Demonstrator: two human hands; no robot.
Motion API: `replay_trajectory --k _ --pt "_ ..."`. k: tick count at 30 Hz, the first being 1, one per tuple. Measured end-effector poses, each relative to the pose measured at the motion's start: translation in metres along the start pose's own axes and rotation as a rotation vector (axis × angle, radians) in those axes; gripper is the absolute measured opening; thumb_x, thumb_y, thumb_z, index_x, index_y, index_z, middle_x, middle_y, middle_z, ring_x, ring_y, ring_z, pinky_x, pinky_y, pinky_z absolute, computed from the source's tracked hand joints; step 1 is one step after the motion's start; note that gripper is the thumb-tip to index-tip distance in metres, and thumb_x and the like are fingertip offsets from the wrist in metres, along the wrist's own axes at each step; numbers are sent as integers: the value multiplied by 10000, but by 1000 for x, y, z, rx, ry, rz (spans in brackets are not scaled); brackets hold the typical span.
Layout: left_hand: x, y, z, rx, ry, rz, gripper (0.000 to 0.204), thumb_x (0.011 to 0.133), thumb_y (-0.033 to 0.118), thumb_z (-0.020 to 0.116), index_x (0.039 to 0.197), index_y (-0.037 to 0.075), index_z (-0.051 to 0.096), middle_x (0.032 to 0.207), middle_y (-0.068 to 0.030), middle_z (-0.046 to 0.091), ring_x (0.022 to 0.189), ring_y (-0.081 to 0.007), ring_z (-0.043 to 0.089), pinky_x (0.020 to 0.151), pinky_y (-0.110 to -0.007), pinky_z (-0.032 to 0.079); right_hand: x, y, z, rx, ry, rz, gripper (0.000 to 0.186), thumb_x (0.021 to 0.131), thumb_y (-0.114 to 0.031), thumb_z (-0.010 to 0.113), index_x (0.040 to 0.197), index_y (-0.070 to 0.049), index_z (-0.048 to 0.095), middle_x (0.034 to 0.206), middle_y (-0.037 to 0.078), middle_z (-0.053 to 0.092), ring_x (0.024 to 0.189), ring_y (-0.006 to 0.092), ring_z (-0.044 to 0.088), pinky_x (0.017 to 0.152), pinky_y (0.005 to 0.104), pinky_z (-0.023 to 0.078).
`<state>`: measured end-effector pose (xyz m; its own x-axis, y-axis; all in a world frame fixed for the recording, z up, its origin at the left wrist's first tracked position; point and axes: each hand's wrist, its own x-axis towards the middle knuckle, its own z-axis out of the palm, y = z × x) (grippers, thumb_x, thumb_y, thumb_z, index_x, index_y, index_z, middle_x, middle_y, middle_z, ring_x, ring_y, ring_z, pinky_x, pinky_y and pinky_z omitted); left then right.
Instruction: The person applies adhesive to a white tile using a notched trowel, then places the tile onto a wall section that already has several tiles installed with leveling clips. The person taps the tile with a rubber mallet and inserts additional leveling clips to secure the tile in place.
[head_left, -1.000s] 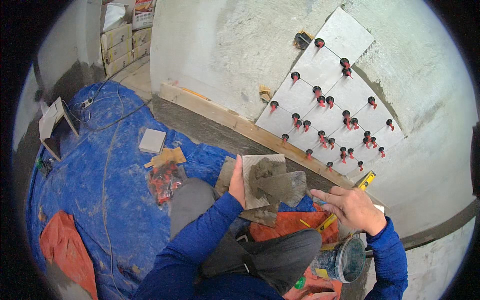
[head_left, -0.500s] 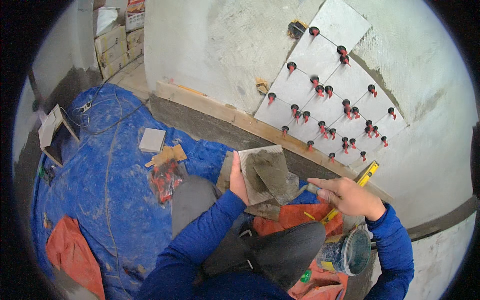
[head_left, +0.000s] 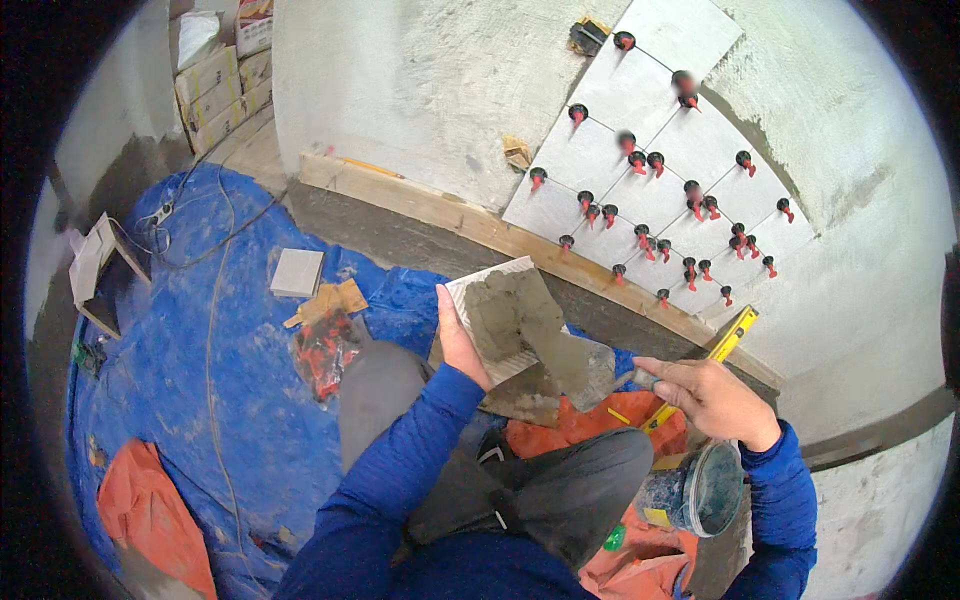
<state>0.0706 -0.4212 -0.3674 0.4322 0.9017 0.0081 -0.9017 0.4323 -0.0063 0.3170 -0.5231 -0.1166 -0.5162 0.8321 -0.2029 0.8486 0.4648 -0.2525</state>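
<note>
Gripping tile (head_left: 508, 366) by its left edge in left hand (head_left: 461, 345), near left knee (head_left: 382, 375); curling fingers of right hand (head_left: 725, 398) round handle of trowel (head_left: 597, 376). Since half a second ago, turned tile slightly counterclockwise, with trowel over its right side.

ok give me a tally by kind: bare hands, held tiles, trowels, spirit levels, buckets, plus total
Bare left hand and right hand: 2
Square pale tile with ribbed face, held: 1
Flat metal trowel: 1
Long yellow spirit level: 1
Round dark bucket: 1
Total: 6
</note>
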Motion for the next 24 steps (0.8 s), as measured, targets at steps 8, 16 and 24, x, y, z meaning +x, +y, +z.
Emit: replay_trajectory --k 8,16,24 --pt "3 -6 -2 99 13 53 1006 964 873 359 1584 94 500 1579 -168 552 1402 -421 552 1185 -590 419 7 19 14 645 -230 503 443 1149 -315 520 1547 -127 573 720 -13 552 530 76 537 483 277 463" --pt "2 -10 4 74 64 65 999 952 898 338 1545 124 551 1516 -134 613 1359 -383 598 1147 -580 465 14 14 33 466 -305 392 461 1149 -314 502 1571 -135 544 759 46 601 557 151 586 556 347 529" --pt "7 1 -4 23 80 197 977 971 867 356 1521 87 569 1512 -152 616 1358 -397 593 1154 -556 462 -3 -11 119 22 196 132 545 1055 -168 613 1583 -137 482 1008 234 688 864 456 697 732 506 583"
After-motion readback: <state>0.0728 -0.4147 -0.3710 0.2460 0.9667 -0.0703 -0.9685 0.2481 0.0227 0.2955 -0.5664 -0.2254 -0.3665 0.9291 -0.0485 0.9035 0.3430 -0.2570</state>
